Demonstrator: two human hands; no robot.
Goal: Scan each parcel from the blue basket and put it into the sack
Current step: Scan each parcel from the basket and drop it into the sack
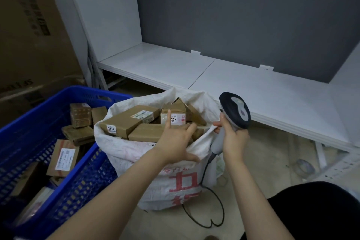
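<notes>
We're holding the left hand [175, 140] over the sack [124, 154] mouth, fingers spread, thumb lying along the near rim. The right hand [232, 138] is gripping the scanner [236, 111] handle, head pointing up, and is also pinching the sack's right rim. The sack is standing on the floor [263, 142], packed to the top with parcels [124, 121]. More parcels are lying in the blue basket [91, 93] just beside its left. The cable [222, 206] is trailing on the floor.

Basket [25, 122] left of sack [140, 154] holding parcels [124, 122]
</notes>
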